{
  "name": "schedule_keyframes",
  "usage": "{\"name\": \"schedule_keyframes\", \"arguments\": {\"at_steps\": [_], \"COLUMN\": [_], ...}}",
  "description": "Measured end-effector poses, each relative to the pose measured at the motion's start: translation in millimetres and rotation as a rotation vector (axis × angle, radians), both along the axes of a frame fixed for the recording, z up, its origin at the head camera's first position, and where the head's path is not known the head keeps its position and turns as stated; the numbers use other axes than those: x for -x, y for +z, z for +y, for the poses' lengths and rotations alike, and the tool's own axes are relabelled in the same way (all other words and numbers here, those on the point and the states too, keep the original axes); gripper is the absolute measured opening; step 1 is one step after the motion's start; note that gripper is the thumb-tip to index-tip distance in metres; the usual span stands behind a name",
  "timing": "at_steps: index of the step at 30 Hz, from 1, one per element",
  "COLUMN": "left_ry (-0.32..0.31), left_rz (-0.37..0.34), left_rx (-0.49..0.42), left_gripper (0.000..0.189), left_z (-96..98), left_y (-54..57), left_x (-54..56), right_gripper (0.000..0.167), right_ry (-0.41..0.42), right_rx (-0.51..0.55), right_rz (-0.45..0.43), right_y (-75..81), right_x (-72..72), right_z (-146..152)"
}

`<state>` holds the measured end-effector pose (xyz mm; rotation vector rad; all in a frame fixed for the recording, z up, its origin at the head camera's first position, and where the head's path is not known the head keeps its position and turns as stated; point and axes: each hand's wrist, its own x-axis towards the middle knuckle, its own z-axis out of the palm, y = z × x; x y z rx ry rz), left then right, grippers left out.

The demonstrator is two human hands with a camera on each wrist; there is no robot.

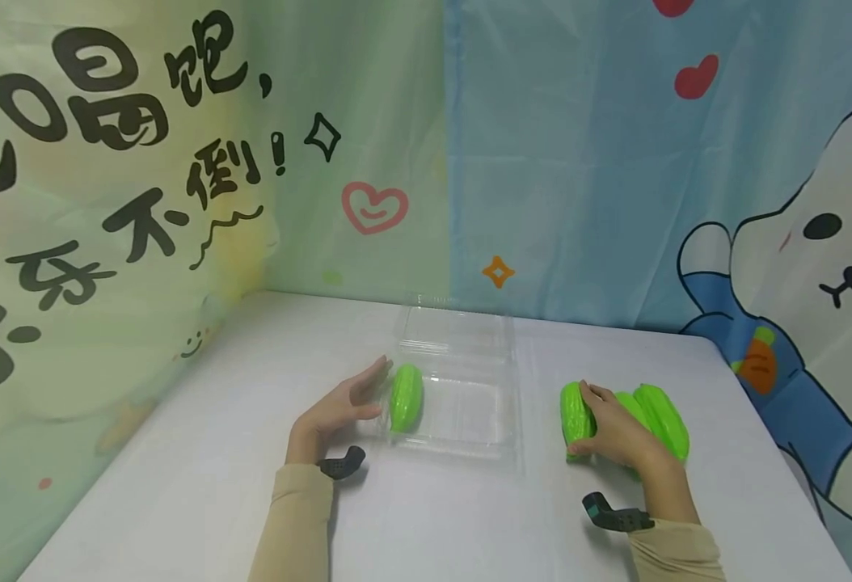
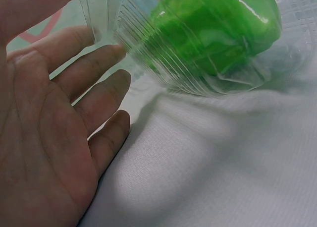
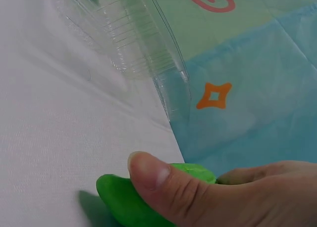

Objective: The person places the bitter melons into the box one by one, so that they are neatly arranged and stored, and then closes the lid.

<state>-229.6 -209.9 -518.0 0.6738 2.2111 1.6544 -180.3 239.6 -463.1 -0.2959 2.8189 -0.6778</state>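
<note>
A clear plastic box (image 1: 462, 408) with its lid (image 1: 455, 331) folded back lies on the white table. One ridged green toy vegetable (image 1: 407, 398) rests along the left side inside it. My left hand (image 1: 346, 408) is at the box's left edge, its fingers fairly straight and nothing in its grasp; in the left wrist view the fingertips (image 2: 116, 51) come close to the clear wall. Off to the right, my right hand (image 1: 618, 428) pinches another green toy vegetable (image 1: 575, 416) between thumb and fingers. Beneath and beyond that hand lie more green toy vegetables (image 1: 662, 420), partly hidden.
A printed fabric backdrop (image 1: 542, 162) rises behind the table (image 1: 470, 517) and along its left side. Black wrist camera mounts (image 1: 342, 463) jut from both wrists. The box stands between the two hands.
</note>
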Motion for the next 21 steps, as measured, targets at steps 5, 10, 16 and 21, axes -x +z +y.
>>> {"name": "schedule_keyframes", "arguments": {"at_steps": [5, 10, 16, 21], "left_ry": [-0.006, -0.015, -0.021, -0.018], "left_rz": [0.001, -0.011, -0.027, -0.036], "left_rx": [0.009, -0.017, -0.040, -0.034], "left_gripper": [0.089, 0.088, 0.088, 0.089], "left_z": [0.1, -0.4, 0.6, 1.3], "left_y": [-0.5, -1.0, -1.2, 0.3], "left_x": [1.1, 1.1, 1.5, 0.8], "right_gripper": [0.115, 0.116, 0.116, 0.116], "right_ry": [0.002, -0.008, -0.023, -0.030], "right_rx": [-0.014, -0.009, 0.013, 0.024], "right_rz": [-0.001, -0.007, -0.008, -0.026], "right_y": [0.0, 0.2, 0.1, -0.1], "right_x": [0.6, 0.9, 1.6, 3.2], "right_z": [0.2, -0.1, 1.6, 3.0]}}
